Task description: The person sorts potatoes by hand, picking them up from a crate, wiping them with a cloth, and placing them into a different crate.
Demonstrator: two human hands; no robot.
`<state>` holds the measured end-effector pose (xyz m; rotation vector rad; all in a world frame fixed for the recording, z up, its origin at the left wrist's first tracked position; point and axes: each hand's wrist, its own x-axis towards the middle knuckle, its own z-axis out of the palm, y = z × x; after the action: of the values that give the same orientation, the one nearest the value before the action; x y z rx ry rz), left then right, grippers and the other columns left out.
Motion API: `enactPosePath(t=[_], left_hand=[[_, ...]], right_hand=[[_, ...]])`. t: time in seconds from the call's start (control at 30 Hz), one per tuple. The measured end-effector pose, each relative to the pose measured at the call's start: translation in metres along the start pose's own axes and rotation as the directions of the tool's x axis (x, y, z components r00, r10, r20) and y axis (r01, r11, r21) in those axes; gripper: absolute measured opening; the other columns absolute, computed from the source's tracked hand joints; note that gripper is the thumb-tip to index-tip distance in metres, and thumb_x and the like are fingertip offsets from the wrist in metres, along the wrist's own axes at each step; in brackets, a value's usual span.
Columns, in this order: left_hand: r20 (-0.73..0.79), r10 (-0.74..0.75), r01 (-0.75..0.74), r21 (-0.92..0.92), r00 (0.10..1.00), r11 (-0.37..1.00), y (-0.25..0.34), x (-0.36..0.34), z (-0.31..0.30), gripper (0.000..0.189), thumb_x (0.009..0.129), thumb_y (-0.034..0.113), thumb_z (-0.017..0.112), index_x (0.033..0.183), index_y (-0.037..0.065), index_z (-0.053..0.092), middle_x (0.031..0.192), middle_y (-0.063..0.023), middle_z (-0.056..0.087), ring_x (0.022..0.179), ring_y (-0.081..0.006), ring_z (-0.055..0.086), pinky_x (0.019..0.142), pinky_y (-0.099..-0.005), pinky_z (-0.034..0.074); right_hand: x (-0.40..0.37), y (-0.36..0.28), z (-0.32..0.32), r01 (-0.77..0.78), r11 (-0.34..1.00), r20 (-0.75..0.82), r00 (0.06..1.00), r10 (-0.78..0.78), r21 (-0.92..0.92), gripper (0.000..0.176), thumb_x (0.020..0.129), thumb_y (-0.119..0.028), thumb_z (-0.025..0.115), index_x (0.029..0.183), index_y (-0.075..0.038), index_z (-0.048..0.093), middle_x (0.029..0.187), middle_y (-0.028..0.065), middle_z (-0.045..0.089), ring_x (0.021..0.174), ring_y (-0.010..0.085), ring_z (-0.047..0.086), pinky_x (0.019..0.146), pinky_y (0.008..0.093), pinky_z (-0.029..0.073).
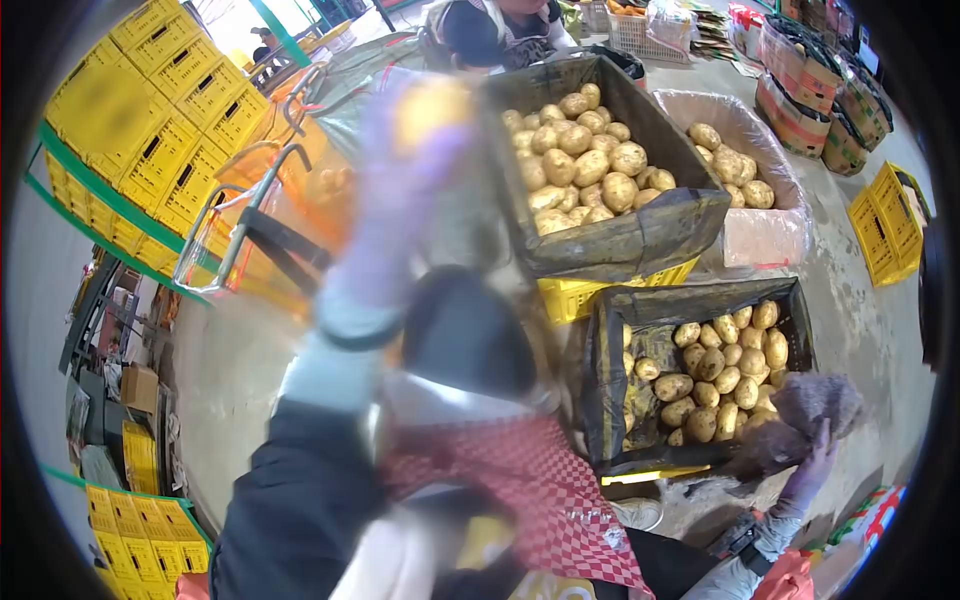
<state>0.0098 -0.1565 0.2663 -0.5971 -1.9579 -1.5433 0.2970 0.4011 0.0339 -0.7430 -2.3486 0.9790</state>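
My left hand [410, 185], in a purple glove and smeared by motion, is raised at the upper middle. It is closed on a yellowish potato [435, 112], held left of the higher crate. Low on the right, my gloved right hand [820, 462] grips a fuzzy grey-purple cloth [818, 408]. This cloth overlaps the right edge of the lower crate [700, 462], which has a dark lining and holds several potatoes [725, 370]. The higher dark-lined crate [620, 240] is heaped with larger-looking potatoes [580, 160].
A box lined with clear plastic [765, 235] holds more potatoes at the right. Yellow crates [150, 130] are stacked at the left, near a metal-framed cart [255, 215] with orange netting. A person [490, 35] is at the top. Red checked fabric [500, 480] covers my lap.
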Motion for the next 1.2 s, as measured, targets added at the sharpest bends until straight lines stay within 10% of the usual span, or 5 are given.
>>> enactPosePath(t=[0.27, 0.57, 0.77, 1.07, 1.2], left_hand=[[0.185, 0.244, -0.201, 0.979, 0.952, 0.042, 0.043, 0.027, -0.292, 0.058, 0.093, 0.019, 0.066, 0.142, -0.001, 0.042, 0.142, -0.0229, 0.045, 0.129, -0.036, 0.047, 0.109, -0.0366, 0.036], [0.834, -0.132, 0.014, 0.148, 0.535, 0.989, 0.012, -0.073, 0.106, 0.055, 0.085, 0.013, 0.065, 0.137, 0.002, 0.05, 0.14, -0.0151, 0.051, 0.137, -0.0256, 0.041, 0.114, -0.037, 0.029], [0.943, -0.276, 0.231, 0.315, -0.186, 0.92, -0.213, -0.234, 0.342, 0.068, 0.085, 0.029, 0.073, 0.14, -0.001, 0.045, 0.136, -0.019, 0.055, 0.124, -0.0292, 0.054, 0.103, -0.0361, 0.044], [0.769, -0.639, -0.107, 0.636, 0.006, 0.764, -0.227, -0.364, 0.43, 0.076, 0.076, 0.022, 0.072, 0.142, 0.003, 0.043, 0.142, -0.0189, 0.05, 0.132, -0.0304, 0.048, 0.108, -0.0364, 0.04], [0.769, -0.566, 0.662, 0.594, -0.299, 0.458, -0.264, -0.367, 0.435, 0.067, 0.082, 0.021, 0.07, 0.141, 0.004, 0.044, 0.133, -0.0148, 0.056, 0.118, -0.0294, 0.056, 0.105, -0.0402, 0.044]], right_hand=[[-0.012, -0.093, -0.018, -0.22, 0.779, -0.067, 0.946, 0.318, 0.587, 0.041, 0.098, -0.024, 0.056, 0.133, -0.001, 0.056, 0.129, 0.0114, 0.059, 0.116, 0.0186, 0.056, 0.099, 0.0299, 0.044], [-0.02, -0.1, -0.009, -0.104, 0.725, -0.262, 0.89, 0.373, 0.681, 0.04, 0.097, -0.019, 0.057, 0.133, -0.002, 0.055, 0.129, 0.0113, 0.059, 0.116, 0.019, 0.057, 0.099, 0.0311, 0.045], [-0.039, -0.059, -0.014, -0.191, 0.807, -0.262, 0.883, 0.39, 0.559, 0.041, 0.097, -0.016, 0.055, 0.135, -0.002, 0.052, 0.133, 0.0118, 0.056, 0.12, 0.0215, 0.054, 0.102, 0.0327, 0.043], [-0.075, -0.041, -0.027, -0.402, 0.882, -0.193, 0.871, 0.451, 0.245, 0.043, 0.097, -0.012, 0.052, 0.139, -0.002, 0.047, 0.137, 0.0125, 0.051, 0.126, 0.0252, 0.05, 0.106, 0.035, 0.04], [-0.077, -0.047, -0.025, -0.404, 0.909, -0.164, 0.895, 0.416, 0.102, 0.045, 0.098, -0.01, 0.05, 0.141, -0.002, 0.044, 0.14, 0.0128, 0.049, 0.128, 0.0268, 0.048, 0.108, 0.0361, 0.039]])
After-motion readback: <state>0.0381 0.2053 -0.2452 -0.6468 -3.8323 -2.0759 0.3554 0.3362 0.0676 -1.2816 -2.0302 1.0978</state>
